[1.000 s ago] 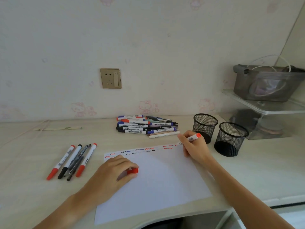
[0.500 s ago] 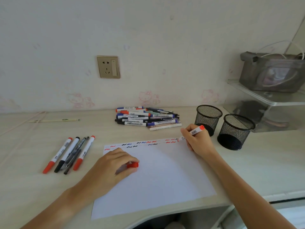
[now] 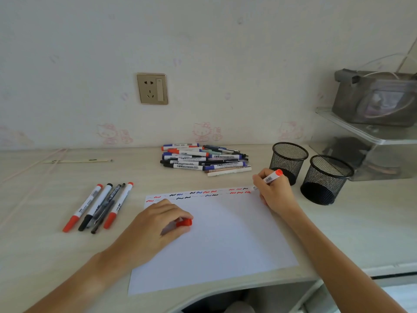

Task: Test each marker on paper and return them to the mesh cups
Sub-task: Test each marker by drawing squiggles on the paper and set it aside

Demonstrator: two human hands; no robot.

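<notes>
A white sheet of paper (image 3: pixel 225 240) lies on the desk with red, blue and black squiggles along its top edge. My right hand (image 3: pixel 274 192) grips a red marker (image 3: pixel 272 176), its tip at the paper's top right corner. My left hand (image 3: pixel 155 224) rests on the paper and pinches the red cap (image 3: pixel 184 222). Two black mesh cups (image 3: pixel 289 162) (image 3: pixel 326 179) stand to the right of the paper. A pile of markers (image 3: pixel 203 160) lies behind the paper. Several more markers (image 3: pixel 99 206) lie in a row to the left.
A clear shelf unit (image 3: pixel 370 141) with a grey pouch (image 3: pixel 374 98) stands at the far right. A wall socket (image 3: pixel 152 88) sits above the desk. A thin stick (image 3: pixel 79 161) lies at the back left. The desk's front edge curves just below the paper.
The marker tip has moved a little right along the paper's top edge to its corner, adding red squiggles. My left hand has stayed on the paper with the cap.
</notes>
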